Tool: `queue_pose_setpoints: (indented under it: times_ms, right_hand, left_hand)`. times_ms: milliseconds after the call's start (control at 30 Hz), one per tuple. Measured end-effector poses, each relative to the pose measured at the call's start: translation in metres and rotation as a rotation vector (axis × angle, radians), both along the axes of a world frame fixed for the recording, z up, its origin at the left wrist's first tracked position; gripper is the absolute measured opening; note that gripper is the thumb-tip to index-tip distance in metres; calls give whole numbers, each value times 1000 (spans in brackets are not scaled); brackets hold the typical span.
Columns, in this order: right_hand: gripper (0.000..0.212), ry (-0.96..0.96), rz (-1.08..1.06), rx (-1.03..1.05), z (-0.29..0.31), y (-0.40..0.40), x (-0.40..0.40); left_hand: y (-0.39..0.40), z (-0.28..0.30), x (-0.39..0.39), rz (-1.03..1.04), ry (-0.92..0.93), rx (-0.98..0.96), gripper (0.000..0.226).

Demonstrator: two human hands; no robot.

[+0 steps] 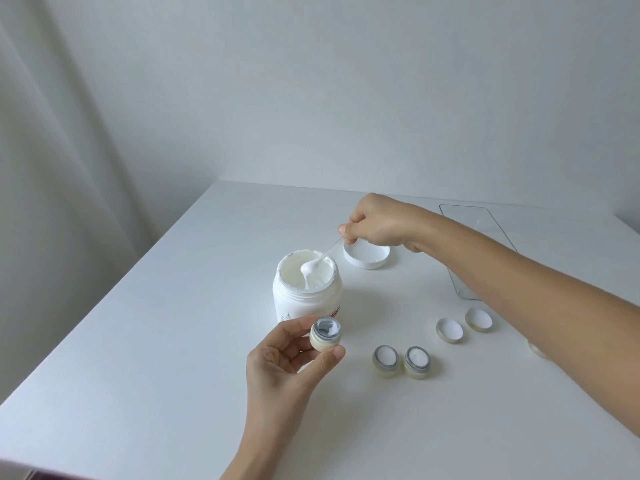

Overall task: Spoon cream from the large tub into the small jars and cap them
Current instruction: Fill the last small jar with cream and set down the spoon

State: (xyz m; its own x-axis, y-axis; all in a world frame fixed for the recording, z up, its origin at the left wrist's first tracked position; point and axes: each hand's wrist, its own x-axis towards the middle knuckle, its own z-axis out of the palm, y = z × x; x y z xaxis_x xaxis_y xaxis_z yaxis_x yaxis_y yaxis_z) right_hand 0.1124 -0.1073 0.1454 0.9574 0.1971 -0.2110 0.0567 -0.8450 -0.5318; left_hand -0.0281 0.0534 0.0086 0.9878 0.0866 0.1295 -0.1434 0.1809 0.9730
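A large white tub (304, 299) of cream stands open in the middle of the table. My right hand (374, 220) pinches a thin clear spoon (320, 259) whose bowl, loaded with cream, sits over the tub's mouth. In front of the tub, my left hand (287, 362) holds a small cream-coloured jar (325, 336) between thumb and fingers, open, with a little cream inside. Two more small jars (385, 361) (417, 362) filled with cream stand uncapped to the right. Two small caps (449, 330) (478, 319) lie upside down behind them.
The tub's white lid (367, 256) lies upside down behind the tub, under my right hand. A clear flat tray (465, 216) lies at the back right, partly under my right forearm. Another small jar (538, 349) peeks out below that forearm. The table (138, 341) is white.
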Motion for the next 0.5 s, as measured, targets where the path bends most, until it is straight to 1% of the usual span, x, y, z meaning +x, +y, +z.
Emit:
queue_pose_setpoints:
  times_ms: [167, 300, 400, 500]
  right_hand:
    - [26, 58, -75, 225, -11, -21, -6]
    - [24, 84, -108, 344, -17, -33, -22]
    - [25, 63, -99, 388, -19, -35, -43]
    - [30, -1, -89, 352, -25, -31, -64]
  left_hand:
    - [2, -2, 1, 22, 10, -20, 38]
    - [2, -3, 1, 31, 6, -36, 34]
    - [2, -3, 1, 35, 6, -49, 34]
    - [2, -2, 1, 34, 7, -48, 35]
